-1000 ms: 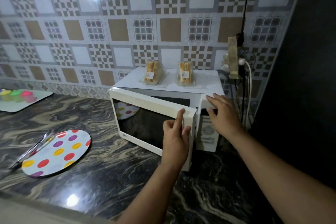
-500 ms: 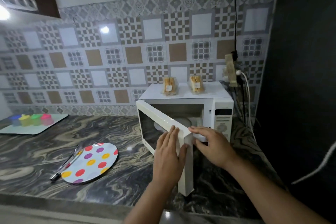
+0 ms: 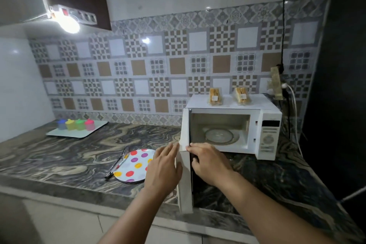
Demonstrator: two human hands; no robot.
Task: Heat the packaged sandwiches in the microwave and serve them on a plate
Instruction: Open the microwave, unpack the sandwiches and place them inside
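Note:
A white microwave [image 3: 267,111] stands on the marble counter at the right, its door [image 3: 185,174] swung fully out toward me. A glass turntable [image 3: 218,135] lies in the lit, otherwise bare cavity. Two packaged sandwiches [image 3: 214,96] [image 3: 242,95] sit on the microwave's top. My left hand [image 3: 164,166] rests flat against the door's outer face. My right hand [image 3: 210,161] grips the door's free edge from the inner side. A polka-dot plate [image 3: 132,164] lies on the counter left of the door, partly hidden by my left hand.
Metal tongs [image 3: 116,164] lie against the plate's left rim. A white tray [image 3: 65,133] with several coloured cups sits at the back left. A power strip with cables [image 3: 277,83] hangs right of the microwave. A dark wall closes the right side.
The microwave door has swung from slightly ajar to fully out. Both hands followed it, the right moving from the control panel to the door's edge. The view has pulled back.

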